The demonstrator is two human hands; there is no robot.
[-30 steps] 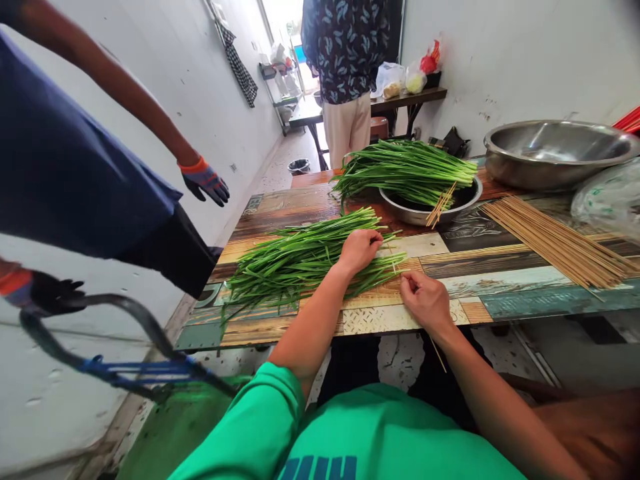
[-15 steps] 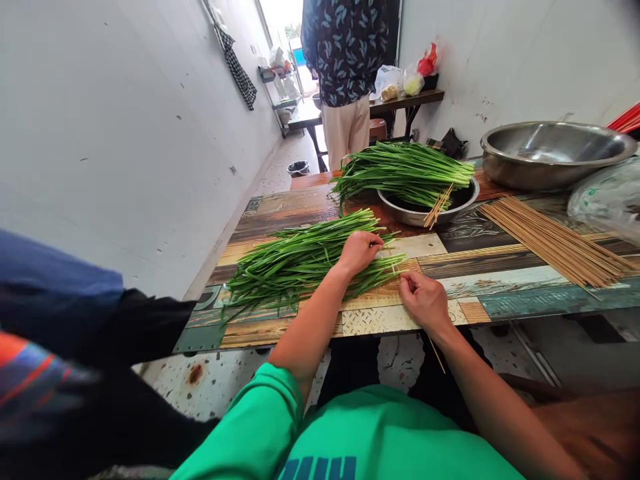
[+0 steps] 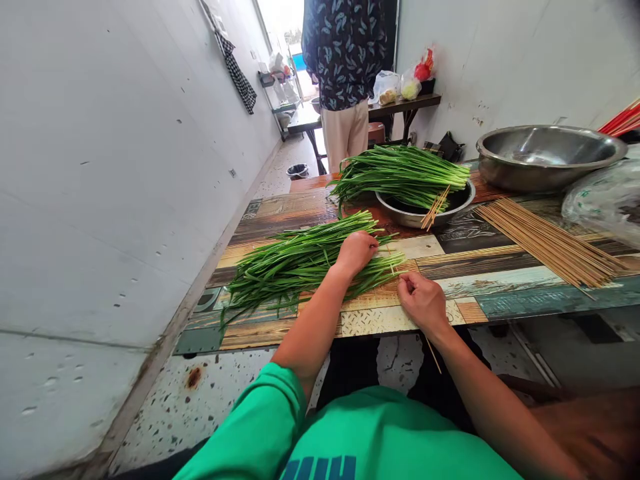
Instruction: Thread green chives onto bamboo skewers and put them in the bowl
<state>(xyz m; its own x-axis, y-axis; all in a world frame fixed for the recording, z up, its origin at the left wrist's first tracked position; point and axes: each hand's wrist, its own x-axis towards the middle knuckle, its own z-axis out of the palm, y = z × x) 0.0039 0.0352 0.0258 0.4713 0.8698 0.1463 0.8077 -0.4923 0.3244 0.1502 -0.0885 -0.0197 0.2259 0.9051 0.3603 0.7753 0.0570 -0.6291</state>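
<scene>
A loose pile of garlic chives (image 3: 285, 267) lies across the table, its pale stem ends pointing right. My left hand (image 3: 356, 253) rests over those stem ends, fingers pinched on chives; the fingertips are partly hidden. Just to the right, my right hand (image 3: 424, 300) is closed around a thin bamboo skewer (image 3: 433, 355). The skewer's lower end sticks out beneath the hand, past the table's front edge. Several stem ends lie close to my right fingertips.
Behind the pile, a thick bunch of chives (image 3: 405, 170) lies over a metal bowl (image 3: 450, 212) with several short sticks. Many bamboo skewers (image 3: 550, 243) are spread at right, near a large steel basin (image 3: 550, 177) and a plastic bag (image 3: 605, 200). A person (image 3: 347, 87) stands beyond the table.
Someone in dark trousers at the left has almost wholly left the view. Both my hands stay in nearly the same place, still pinched.
</scene>
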